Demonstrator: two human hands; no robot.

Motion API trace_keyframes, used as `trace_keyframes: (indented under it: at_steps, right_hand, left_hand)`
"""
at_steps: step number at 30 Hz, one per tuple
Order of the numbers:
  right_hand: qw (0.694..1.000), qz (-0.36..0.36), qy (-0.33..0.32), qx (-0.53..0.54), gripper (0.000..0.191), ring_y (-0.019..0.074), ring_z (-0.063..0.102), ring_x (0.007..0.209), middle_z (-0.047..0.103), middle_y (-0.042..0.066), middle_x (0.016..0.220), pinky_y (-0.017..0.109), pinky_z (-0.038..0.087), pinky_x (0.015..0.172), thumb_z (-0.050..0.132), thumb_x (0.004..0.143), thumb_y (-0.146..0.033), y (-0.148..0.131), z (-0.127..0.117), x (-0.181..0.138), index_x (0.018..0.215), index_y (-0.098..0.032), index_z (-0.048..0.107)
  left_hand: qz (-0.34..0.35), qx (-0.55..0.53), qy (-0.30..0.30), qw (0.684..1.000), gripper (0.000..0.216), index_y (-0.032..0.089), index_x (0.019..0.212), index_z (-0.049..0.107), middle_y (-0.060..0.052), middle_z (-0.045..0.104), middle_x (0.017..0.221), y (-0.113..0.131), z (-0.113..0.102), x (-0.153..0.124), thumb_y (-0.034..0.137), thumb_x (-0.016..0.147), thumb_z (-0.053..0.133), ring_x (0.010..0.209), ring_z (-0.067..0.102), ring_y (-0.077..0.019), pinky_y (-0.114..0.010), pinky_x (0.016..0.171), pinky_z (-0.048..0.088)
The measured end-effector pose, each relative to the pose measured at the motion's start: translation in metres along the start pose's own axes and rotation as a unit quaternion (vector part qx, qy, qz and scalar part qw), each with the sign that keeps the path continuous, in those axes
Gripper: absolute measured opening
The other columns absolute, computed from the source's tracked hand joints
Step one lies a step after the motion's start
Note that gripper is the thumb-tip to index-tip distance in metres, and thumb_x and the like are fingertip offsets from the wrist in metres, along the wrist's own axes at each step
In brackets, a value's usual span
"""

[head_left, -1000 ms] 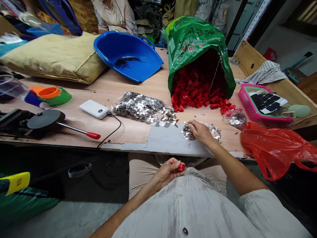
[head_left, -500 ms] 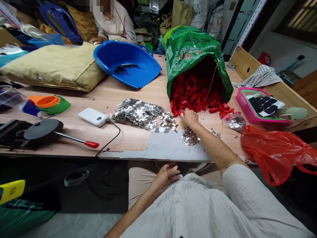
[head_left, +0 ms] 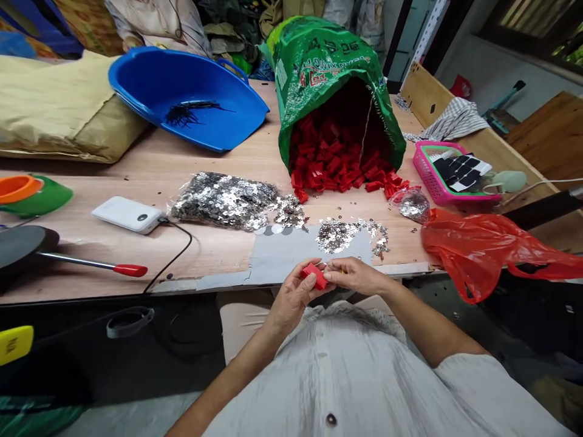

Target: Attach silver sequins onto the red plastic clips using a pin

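My left hand [head_left: 296, 291] is closed round a red plastic piece [head_left: 314, 276], held just over the table's front edge. Against its right side, my right hand [head_left: 353, 274] has its fingertips pinched. A thin, light-coloured object shows at those fingertips, too small to name. Beyond my hands, a pile of small silvery metal pieces [head_left: 336, 235] lies on a grey sheet [head_left: 291, 255]. Many more red plastic pieces [head_left: 325, 164] spill from the mouth of a green woven sack [head_left: 328, 73] lying on its side.
A clear bag of silvery pieces [head_left: 223, 200] lies left of the sheet, beside a white power bank [head_left: 127, 213] with a cable. Farther left is a red-tipped lever [head_left: 130, 270]. Behind stands a blue basin [head_left: 191, 79]. On the right are a pink basket [head_left: 432, 176] and a red plastic bag [head_left: 473, 243].
My right hand has drawn back from the red pieces at the sack to my left hand. My left hand has risen from my lap and now holds a red piece. The view has shifted.
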State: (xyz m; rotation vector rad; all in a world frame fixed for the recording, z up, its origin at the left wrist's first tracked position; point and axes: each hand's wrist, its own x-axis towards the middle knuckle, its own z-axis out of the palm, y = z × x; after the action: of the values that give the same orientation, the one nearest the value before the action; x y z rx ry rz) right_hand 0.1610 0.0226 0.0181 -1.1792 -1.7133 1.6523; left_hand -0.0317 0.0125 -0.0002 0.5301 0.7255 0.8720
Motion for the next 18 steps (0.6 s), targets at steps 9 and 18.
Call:
trace_keyframes:
  at_steps: [9,18]
  right_hand:
    - [0.824,0.11,0.382,-0.404,0.018,0.0212,0.061,0.093,0.069,0.007,0.101,0.033,0.044,0.084,0.054,0.087,-0.023,0.05,-0.11,-0.034,0.098,-0.019,0.068]
    - [0.769,0.148,0.35,-0.513,0.021,0.0221,0.059,0.1,0.069,0.008,0.105,0.031,0.044,0.083,0.053,0.087,-0.023,0.057,-0.132,-0.01,0.098,-0.021,0.071]
  left_hand:
    - [-0.027,0.025,0.038,0.999,0.03,0.019,0.103,0.056,-0.001,0.065,0.075,-0.007,-0.004,-0.007,0.031,0.081,0.071,0.064,0.069,-0.0164,-0.017,0.044,0.044]
    - [-0.067,-0.031,0.04,0.996,0.059,0.021,0.126,0.057,-0.012,0.065,0.125,-0.003,0.003,-0.014,0.009,0.07,0.074,0.106,0.069,-0.0263,-0.036,0.096,0.054]
